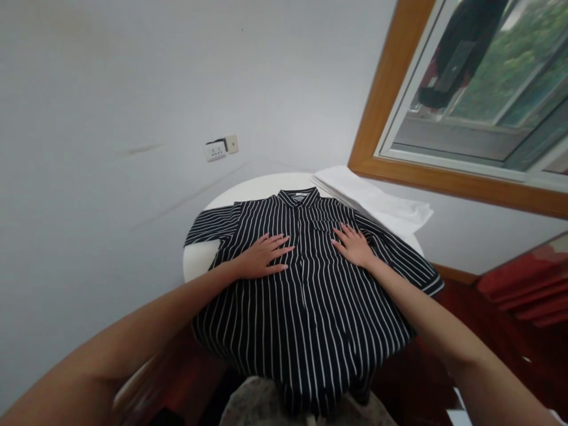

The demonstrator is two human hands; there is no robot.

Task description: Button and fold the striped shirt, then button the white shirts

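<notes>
A black shirt with thin white stripes point(306, 296) lies spread face up on a small round white table point(199, 260), collar at the far side and hem hanging over the near edge. My left hand point(261, 257) rests flat on the shirt's chest, left of the button line, fingers stretched out. Flat on the other side of the button line lies my right hand point(352, 244), fingers apart, just below the chest pocket. Neither hand holds anything.
A folded white cloth point(377, 201) lies at the table's far right, under a wood-framed window point(444, 177). A wall socket point(220, 148) sits on the white wall behind. Dark red floor and red furniture point(523, 290) are to the right.
</notes>
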